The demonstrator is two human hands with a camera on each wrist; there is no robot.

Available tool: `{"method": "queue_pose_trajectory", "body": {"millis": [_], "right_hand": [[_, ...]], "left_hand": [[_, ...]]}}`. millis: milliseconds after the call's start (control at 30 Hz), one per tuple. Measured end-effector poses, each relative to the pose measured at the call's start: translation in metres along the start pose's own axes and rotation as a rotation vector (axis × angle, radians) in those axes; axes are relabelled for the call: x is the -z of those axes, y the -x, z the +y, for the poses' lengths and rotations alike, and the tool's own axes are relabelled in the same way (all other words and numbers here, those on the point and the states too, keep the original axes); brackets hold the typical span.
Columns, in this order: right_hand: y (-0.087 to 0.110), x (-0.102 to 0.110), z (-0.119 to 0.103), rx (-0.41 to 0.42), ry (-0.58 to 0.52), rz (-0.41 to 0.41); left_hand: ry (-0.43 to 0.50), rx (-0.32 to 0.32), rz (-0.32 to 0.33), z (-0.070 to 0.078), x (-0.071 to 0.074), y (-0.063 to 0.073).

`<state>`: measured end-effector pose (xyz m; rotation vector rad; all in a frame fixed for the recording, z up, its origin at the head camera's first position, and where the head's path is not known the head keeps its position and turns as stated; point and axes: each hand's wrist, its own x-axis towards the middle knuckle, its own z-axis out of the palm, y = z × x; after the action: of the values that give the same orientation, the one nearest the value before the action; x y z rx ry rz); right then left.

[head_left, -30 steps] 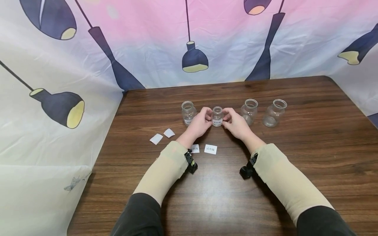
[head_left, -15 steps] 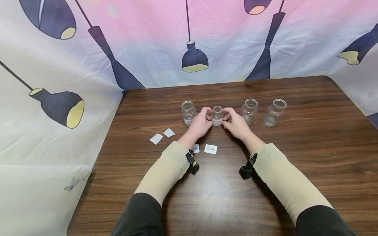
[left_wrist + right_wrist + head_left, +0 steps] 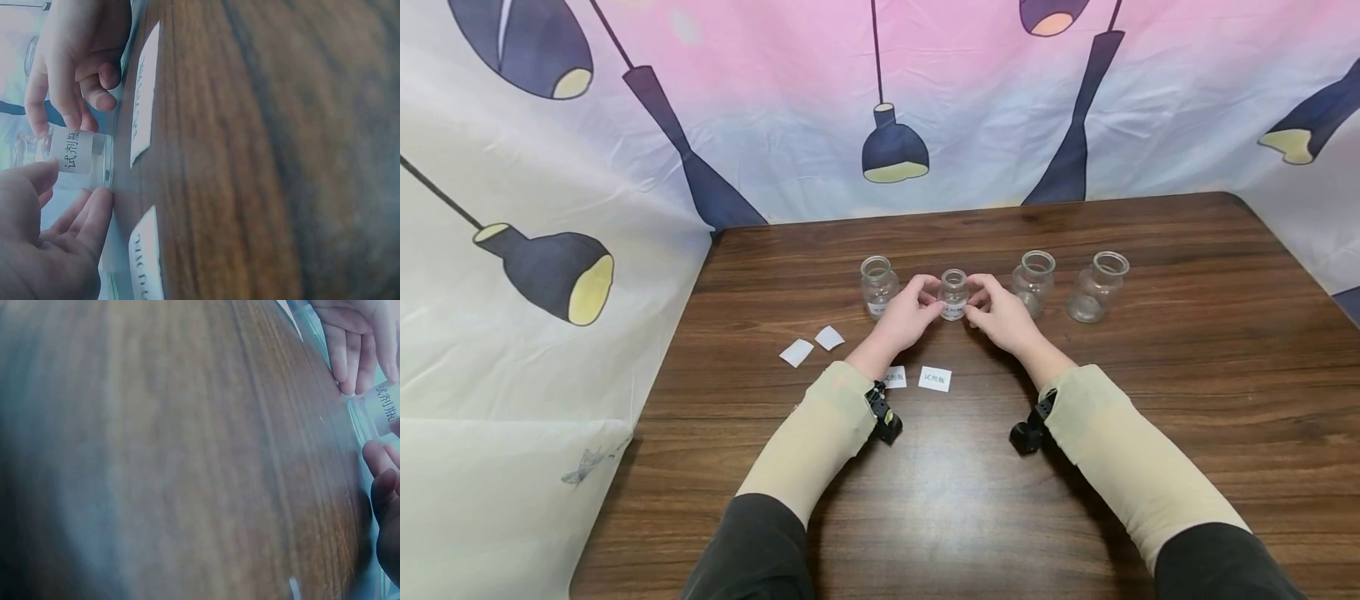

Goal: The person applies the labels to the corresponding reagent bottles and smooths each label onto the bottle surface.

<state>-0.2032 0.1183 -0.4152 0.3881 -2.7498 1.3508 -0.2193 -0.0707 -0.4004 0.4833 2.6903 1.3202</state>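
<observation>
A small clear glass bottle [image 3: 953, 290] stands upright on the table between both hands. Its front carries a white label [image 3: 72, 150] with printed characters. My left hand [image 3: 910, 317] holds the bottle from the left, thumb at the label's edge in the left wrist view. From the other side my right hand [image 3: 1002, 318] holds it too, its fingertips against the glass and label. A larger glass jar [image 3: 877, 279], also labelled, stands just beyond the left hand, partly hidden by it. Behind the right hand is an unlabelled glass jar [image 3: 1036, 279].
Another unlabelled jar [image 3: 1093, 292] stands farther right. Two printed labels, one [image 3: 935, 379] in full view and one [image 3: 896, 377] partly behind the left wrist, lie on the wooden table [image 3: 955, 500]. Two blank white paper pieces [image 3: 796, 352] lie left. A patterned cloth hangs behind.
Both hands stay around the small bottle, which has barely shifted. The left hand and forearm move very slightly. The other jars and papers keep their places.
</observation>
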Motion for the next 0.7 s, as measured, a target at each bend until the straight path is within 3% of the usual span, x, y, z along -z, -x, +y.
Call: {"method": "queue_pose_trajectory", "body": {"millis": [333, 600, 700], "right_hand": [[-0.0005, -0.0013, 0.0002, -0.005, -0.031, -0.005], [0.0051, 0.0002, 0.0012, -0.008, -0.067, -0.005], [0.0093, 0.0018, 0.0013, -0.006, -0.061, -0.004]], "left_hand": [[-0.036, 0.016, 0.003, 0.0023, 0.0002, 0.0017], [0.09, 0.037, -0.014, 0.0056, 0.0015, 0.0051], [0.09, 0.037, -0.016, 0.006, 0.0037, 0.0088]]}}
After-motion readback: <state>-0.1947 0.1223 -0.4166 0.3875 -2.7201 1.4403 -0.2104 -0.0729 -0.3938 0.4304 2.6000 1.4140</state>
